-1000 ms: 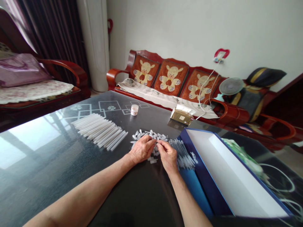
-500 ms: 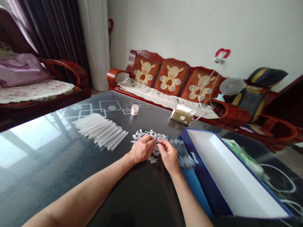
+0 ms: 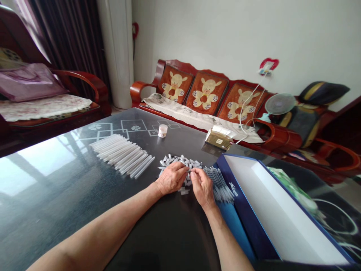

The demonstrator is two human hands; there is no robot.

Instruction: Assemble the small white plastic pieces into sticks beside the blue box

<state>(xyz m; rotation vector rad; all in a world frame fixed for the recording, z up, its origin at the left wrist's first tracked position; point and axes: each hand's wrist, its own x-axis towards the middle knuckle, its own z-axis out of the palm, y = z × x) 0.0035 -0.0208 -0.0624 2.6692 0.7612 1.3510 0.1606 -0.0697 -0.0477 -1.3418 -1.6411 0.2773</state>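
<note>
My left hand and my right hand meet knuckles-up over a heap of small white caps on the dark glass table. Both hands have their fingers curled together, pinching something small and thin between them that I cannot make out. A bundle of thin clear sticks lies just right of my right hand. A row of long white tubes lies to the left, apart from both hands.
An open blue box with a white inside stands at the right. A small white jar and a gold packet sit farther back. Red wooden sofas ring the table.
The hands stay pinched together over the caps with only slight finger movement. The view has shifted a little to the left.
</note>
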